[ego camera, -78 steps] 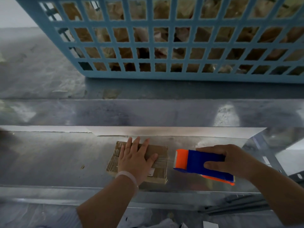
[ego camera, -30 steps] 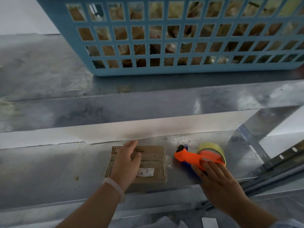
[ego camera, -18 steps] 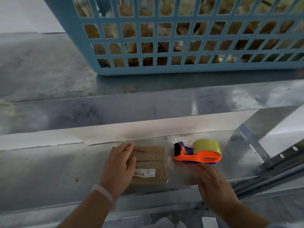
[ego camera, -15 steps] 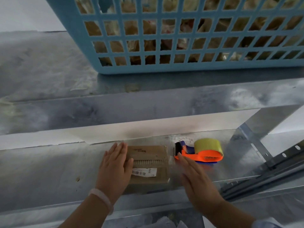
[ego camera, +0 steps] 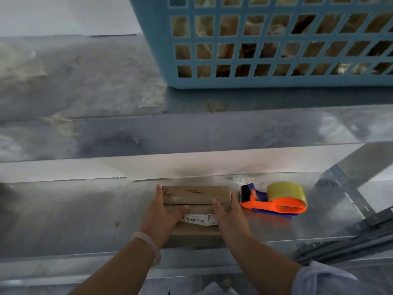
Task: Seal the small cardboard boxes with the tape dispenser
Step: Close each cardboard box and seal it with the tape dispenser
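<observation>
1. Head view: the tape dispenser [ego camera: 274,199] has been set down on the shelf [ego camera: 74,209], just right of the box [ego camera: 195,196].
2. The left hand [ego camera: 161,216] and right hand [ego camera: 229,216] now clamp the box's opposite sides, thumbs on top.
3. Judgement: this box is probably taped and ready to be moved.

- Box [ego camera: 195,195]: matt brown cardboard, scuffed; a white paper label [ego camera: 197,219] on top.
- Dispenser [ego camera: 274,204]: smooth, glossy orange and blue plastic; its tape roll [ego camera: 285,189] is yellowish and shiny.
- Shelf [ego camera: 74,209]: bare sheet metal, mottled and reflective.
- Basket [ego camera: 161,50]: smooth blue plastic lattice.
- Bracelet [ego camera: 146,241]: pale, smooth, translucent.
- Sleeve [ego camera: 331,279]: light cloth.
</observation>
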A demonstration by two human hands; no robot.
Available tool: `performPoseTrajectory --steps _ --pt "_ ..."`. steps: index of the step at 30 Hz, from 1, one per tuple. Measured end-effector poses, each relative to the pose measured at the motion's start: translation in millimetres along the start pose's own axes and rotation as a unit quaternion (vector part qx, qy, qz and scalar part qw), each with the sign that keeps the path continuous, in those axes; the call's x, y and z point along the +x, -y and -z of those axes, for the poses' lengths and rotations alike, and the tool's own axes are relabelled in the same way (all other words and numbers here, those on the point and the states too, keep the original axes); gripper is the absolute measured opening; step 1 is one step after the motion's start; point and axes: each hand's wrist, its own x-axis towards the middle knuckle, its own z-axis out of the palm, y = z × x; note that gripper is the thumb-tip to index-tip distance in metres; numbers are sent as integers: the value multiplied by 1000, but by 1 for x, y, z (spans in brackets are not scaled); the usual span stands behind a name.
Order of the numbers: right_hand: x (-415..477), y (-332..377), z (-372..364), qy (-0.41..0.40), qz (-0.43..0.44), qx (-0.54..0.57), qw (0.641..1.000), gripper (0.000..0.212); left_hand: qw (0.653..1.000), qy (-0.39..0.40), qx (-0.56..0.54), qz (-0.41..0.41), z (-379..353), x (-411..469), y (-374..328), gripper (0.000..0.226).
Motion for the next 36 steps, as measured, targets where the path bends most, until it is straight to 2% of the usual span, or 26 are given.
performPoseTrajectory --steps 3,10,15,22,26,29,31,34,36 --pt "0 8 -3 -48 34 -13 998 28 998 -32 -53 30 -6 2 3 97" --pt "0 12 0 -77 42 -57 994 15 995 -92 -25 20 -10 5 6 61" --pt "4 8 -2 -85 31 -53 995 20 993 -101 -58 18 -11 8 12 46" --pt "6 4 -2 -81 24 -36 996 27 991 -99 -86 12 -17 11 22 41" --pt "1 10 3 -55 18 -4 998 24 984 -87 -151 35 -14 9 22 39" --pt "0 14 10 -22 14 14 1000 17 975 -38 -216 39 -6 10 21 39" --pt "1 18 17 16 10 4 1000 28 968 17 -249 27 3 11 25 45" --pt "5 23 25 84 11 -23 996 41 978 98 -178 -38 21 12 34 46" --pt "10 20 29 78 41 -97 991 57 983 101 -126 -89 29 9 38 36"
